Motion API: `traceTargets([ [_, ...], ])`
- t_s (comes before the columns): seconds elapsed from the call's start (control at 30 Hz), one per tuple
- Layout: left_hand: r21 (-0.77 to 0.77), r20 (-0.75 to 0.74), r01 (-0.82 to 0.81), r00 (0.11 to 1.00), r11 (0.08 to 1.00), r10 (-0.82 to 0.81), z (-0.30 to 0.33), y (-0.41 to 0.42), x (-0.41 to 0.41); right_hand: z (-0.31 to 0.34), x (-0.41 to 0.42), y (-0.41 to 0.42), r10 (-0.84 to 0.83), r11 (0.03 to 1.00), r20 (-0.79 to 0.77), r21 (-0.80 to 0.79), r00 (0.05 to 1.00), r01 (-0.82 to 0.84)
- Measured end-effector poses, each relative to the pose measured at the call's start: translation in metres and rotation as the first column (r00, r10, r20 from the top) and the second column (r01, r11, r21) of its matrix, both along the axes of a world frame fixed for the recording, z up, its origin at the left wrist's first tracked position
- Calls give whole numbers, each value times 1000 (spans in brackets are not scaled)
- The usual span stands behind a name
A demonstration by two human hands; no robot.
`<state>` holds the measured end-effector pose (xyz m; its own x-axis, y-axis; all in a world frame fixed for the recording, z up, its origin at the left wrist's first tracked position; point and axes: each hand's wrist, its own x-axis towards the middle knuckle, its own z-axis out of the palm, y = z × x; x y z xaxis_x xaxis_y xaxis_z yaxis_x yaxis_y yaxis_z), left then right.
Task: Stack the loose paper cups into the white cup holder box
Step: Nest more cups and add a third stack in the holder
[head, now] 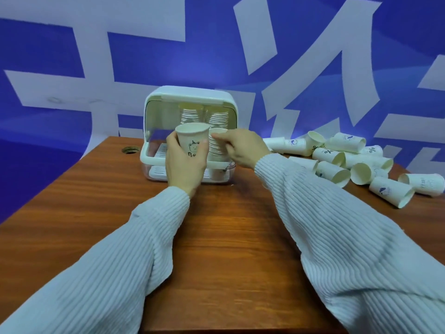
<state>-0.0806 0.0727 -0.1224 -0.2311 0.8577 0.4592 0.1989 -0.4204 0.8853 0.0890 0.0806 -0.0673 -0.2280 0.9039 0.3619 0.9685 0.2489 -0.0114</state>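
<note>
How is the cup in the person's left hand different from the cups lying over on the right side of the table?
The held cup stands upright, mouth up, gripped by the left hand; the loose cups lie tipped on their sides on the table, untouched. The held cup shows a little bear drawing; several loose cups show a percent sign or a small blue mark. All appear to be white paper cups of similar shape.

hands: 2, left hand and right hand
cup holder box: 1
held cup: 1
loose cups on worktop: about 14
stacks in box: 2, possibly more
</note>
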Motion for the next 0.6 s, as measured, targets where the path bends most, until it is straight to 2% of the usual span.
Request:
traceTargets([
  [0.13,33,18,20,1000,999,-21,23,11,3,4,2,2,-14,999,-90,-35,996,11],
  [0.23,70,16,42,999,997,-43,43,20,9,-6,7,-4,-26,998,-336,46,942,43],
  [0.3,79,-68,58,996,995,-52,53,29,14,-12,13,-8,-36,989,-441,112,897,95],
  [0.4,100,-223,96,972,990,-72,61,42,24,-15,25,-13,-53,983,-470,129,881,127],
  [0.6,81,-366,134,926,988,-95,70,58,39,-19,49,-16,-91,979,-503,112,859,169],
])
